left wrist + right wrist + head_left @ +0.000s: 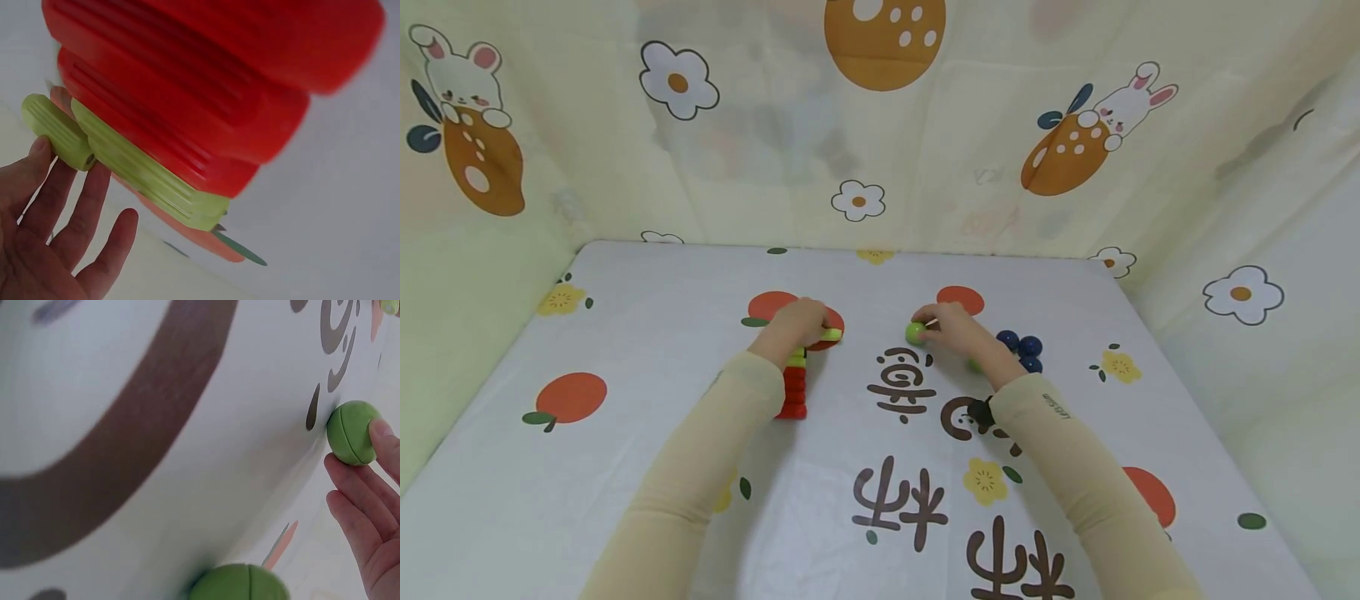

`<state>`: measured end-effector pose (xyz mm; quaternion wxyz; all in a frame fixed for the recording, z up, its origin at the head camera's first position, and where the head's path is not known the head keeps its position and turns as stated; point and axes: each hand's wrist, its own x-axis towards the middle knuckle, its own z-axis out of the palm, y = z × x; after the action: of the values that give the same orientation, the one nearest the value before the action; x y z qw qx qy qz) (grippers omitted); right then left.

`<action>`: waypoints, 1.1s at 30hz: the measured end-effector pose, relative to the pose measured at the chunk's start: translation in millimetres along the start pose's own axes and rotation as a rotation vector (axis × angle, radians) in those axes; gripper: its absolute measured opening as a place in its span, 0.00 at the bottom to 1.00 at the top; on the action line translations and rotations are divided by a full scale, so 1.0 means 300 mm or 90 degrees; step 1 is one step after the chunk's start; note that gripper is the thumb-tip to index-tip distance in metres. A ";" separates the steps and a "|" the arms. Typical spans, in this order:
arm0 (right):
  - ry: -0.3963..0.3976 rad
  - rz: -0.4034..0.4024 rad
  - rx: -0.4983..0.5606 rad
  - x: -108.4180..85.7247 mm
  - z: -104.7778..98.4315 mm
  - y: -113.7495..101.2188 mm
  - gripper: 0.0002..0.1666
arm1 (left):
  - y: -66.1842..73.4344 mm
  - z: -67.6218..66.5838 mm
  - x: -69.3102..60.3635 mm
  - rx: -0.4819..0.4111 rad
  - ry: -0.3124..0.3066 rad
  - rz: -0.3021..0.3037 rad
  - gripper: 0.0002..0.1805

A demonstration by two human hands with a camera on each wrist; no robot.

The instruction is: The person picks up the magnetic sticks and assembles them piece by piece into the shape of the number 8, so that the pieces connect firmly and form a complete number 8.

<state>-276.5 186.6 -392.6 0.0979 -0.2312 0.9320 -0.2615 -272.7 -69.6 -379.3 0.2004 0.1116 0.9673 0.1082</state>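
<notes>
My left hand (pixel 800 322) pinches a short yellow-green ridged stick (pixel 57 132) between thumb and fingers. Its end meets or nearly meets a longer-looking yellow-green stick (pixel 153 169), which lies at the far end of a row of red ridged sticks (pixel 793 392). The left wrist view shows the red sticks close up, side by side. With thumb and fingertips, my right hand (pixel 957 332) holds a green ball (pixel 352 432) that has a seam around it, at the cloth's surface. Another green ball (pixel 237 585) lies nearer the wrist, mostly covered by the hand in the head view.
Several dark blue balls (pixel 1030 345) sit together just right of the right hand. A small black thing (pixel 980 412) shows beside the right sleeve, partly hidden. The white tablecloth (pixel 647 333) carries printed fruit, flowers and lettering. A patterned curtain (pixel 760 167) rises behind.
</notes>
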 end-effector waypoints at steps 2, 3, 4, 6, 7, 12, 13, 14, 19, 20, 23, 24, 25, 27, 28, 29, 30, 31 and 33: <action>0.004 -0.009 -0.002 0.004 0.004 -0.005 0.17 | 0.007 0.002 0.005 0.007 -0.001 0.003 0.14; 0.007 -0.011 -0.001 0.005 0.006 -0.008 0.17 | 0.011 0.003 0.007 0.009 0.000 0.003 0.14; 0.009 -0.010 -0.001 0.007 0.008 -0.010 0.17 | 0.015 0.003 0.008 0.010 0.000 0.003 0.15; 0.013 -0.007 0.000 0.010 0.012 -0.017 0.17 | 0.023 0.002 0.009 0.004 0.000 0.002 0.15; 0.014 -0.002 0.003 0.012 0.014 -0.019 0.17 | 0.027 0.001 0.008 -0.002 0.000 0.002 0.15; 0.001 0.024 0.037 0.023 0.031 -0.029 0.17 | 0.044 -0.001 0.004 -0.013 -0.001 0.017 0.15; -0.001 0.030 0.046 0.025 0.036 -0.031 0.17 | 0.047 0.000 0.005 -0.012 -0.001 0.021 0.15; -0.002 0.031 0.052 0.027 0.040 -0.034 0.17 | 0.050 0.001 0.006 -0.010 0.001 0.027 0.16; 0.008 0.029 0.067 0.037 0.059 -0.048 0.17 | 0.064 0.005 0.013 -0.008 0.005 0.044 0.16; 0.010 0.028 0.069 0.040 0.063 -0.050 0.17 | 0.067 0.006 0.014 -0.011 0.005 0.046 0.16; 0.013 0.029 0.078 0.050 0.074 -0.056 0.17 | 0.073 0.010 0.022 -0.021 0.005 0.046 0.16; 0.013 0.028 0.083 0.053 0.076 -0.060 0.18 | 0.074 0.011 0.025 -0.022 0.006 0.046 0.16; 0.013 0.027 0.086 0.055 0.079 -0.062 0.18 | 0.076 0.012 0.026 -0.027 0.006 0.046 0.16; 0.016 0.024 0.092 0.059 0.083 -0.067 0.18 | 0.079 0.013 0.028 -0.031 0.008 0.046 0.16; 0.019 0.019 0.093 0.059 0.085 -0.069 0.17 | 0.081 0.012 0.027 -0.030 0.009 0.046 0.16; 0.019 0.021 0.093 0.060 0.087 -0.072 0.17 | 0.084 0.012 0.026 -0.028 0.010 0.048 0.16; 0.021 0.022 0.093 0.061 0.089 -0.074 0.17 | 0.086 0.011 0.024 -0.029 0.011 0.050 0.15; 0.022 0.022 0.093 0.062 0.091 -0.075 0.17 | 0.088 0.010 0.022 -0.030 0.011 0.052 0.15; 0.024 0.019 0.090 0.064 0.095 -0.079 0.17 | 0.092 0.010 0.020 -0.028 0.014 0.056 0.15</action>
<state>-275.6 146.9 -405.3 0.1001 -0.2046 0.9162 -0.3297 -272.2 -41.4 -377.2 0.1868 0.1486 0.9610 0.1393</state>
